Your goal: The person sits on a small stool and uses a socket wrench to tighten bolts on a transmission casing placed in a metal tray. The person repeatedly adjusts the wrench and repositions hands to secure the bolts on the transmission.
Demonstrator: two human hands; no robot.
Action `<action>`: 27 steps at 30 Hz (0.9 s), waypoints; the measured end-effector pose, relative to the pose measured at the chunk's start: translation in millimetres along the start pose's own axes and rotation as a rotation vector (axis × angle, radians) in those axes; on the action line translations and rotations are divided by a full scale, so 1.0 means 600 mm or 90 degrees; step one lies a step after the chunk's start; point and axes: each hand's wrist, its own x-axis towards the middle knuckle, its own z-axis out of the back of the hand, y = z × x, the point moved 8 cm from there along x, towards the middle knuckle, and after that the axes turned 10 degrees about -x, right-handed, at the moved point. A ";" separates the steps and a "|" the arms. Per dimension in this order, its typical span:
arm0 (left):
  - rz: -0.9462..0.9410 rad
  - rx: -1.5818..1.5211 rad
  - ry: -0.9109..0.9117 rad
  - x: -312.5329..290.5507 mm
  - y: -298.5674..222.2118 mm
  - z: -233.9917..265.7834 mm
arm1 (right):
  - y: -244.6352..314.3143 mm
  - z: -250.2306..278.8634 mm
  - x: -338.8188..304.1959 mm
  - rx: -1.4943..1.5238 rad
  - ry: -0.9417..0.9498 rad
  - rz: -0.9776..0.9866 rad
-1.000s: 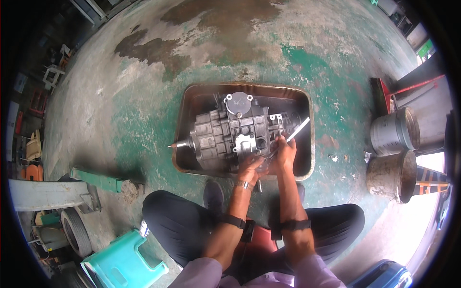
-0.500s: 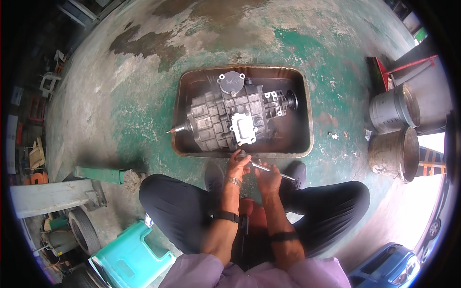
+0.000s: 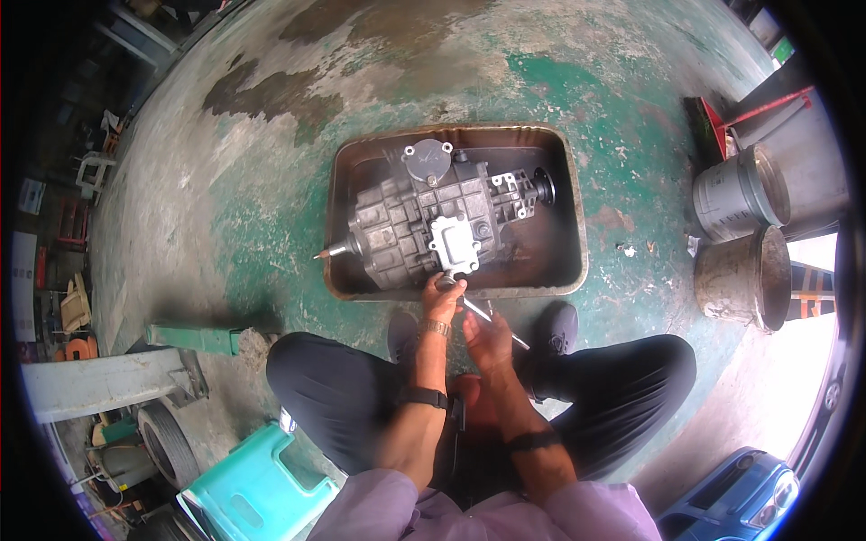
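Note:
A grey metal gearbox (image 3: 397, 221) lies in a rusty rectangular tray (image 3: 579, 225) on the floor. A pale bolted cover plate (image 3: 456, 243) sits on its near side. At the lower edge of this plate, my left hand (image 3: 441, 299) is closed round the head end of a long silver ratchet wrench (image 3: 477, 311). My right hand (image 3: 490, 343) is on the wrench's handle, with the thumb side over it. The handle's tip sticks out to the right, past that hand. My left fingers hide the wrench's head, so its contact with a bolt cannot be made out.
Two worn buckets (image 3: 735, 194) stand at the right. A turquoise plastic stool (image 3: 257, 487) is at the lower left, near a tyre (image 3: 169, 442) and a green metal beam (image 3: 194, 335). My shoes (image 3: 561, 326) flank the wrench just before the tray.
Both hands and the wrench have shifted slightly left in the picture. The handle has swung to a steeper slant, its tip lower, and my right hand has moved left and down with it.

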 end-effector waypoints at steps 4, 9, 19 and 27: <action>-0.011 0.085 0.000 0.005 -0.008 -0.007 | -0.015 0.002 0.004 0.023 0.002 -0.019; -0.108 0.258 -0.011 0.047 0.005 -0.010 | -0.042 0.024 0.013 0.031 -0.010 -0.066; -0.256 0.540 -0.160 0.013 -0.054 -0.036 | 0.006 0.037 0.032 -0.039 -0.016 -0.015; -0.247 0.450 -0.255 0.013 -0.071 -0.029 | 0.150 -0.008 0.027 -0.176 -0.122 0.192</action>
